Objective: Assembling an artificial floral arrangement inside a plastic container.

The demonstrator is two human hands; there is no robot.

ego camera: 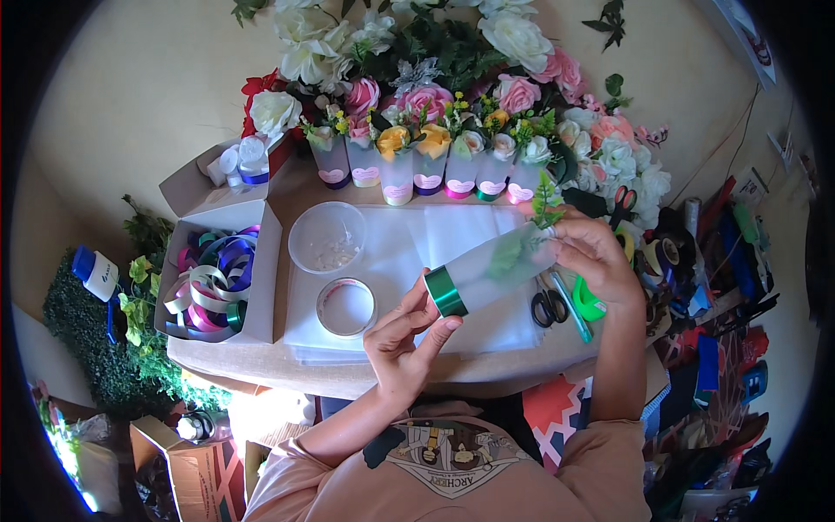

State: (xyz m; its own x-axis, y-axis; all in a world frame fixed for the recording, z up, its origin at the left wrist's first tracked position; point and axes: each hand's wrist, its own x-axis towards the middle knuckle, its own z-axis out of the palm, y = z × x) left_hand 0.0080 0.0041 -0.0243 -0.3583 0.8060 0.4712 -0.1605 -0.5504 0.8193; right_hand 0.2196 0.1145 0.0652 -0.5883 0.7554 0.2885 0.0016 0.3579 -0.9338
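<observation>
A frosted translucent sleeve [496, 271] lies tilted between my two hands above the table. My left hand [408, 339] grips its lower end, where a shiny green ribbon band [447, 291] wraps around it. At the upper end, my right hand [587, 251] pinches the rim. Green artificial leaves [546, 199] stick out of that rim, and more green shows dimly through the sleeve wall. Below the sleeve lie translucent sheets [398, 225] on the table. A roll of tape [346, 307] is left of my left hand.
Finished flower sleeves [396, 173] stand in a row at the back. A box of ribbon rolls [271, 280] stands at left, beside a clear plastic tub [326, 222]. Black-handled scissors [549, 308], a teal pen-like tool [573, 310] and a green tape dispenser [589, 301] lie at right.
</observation>
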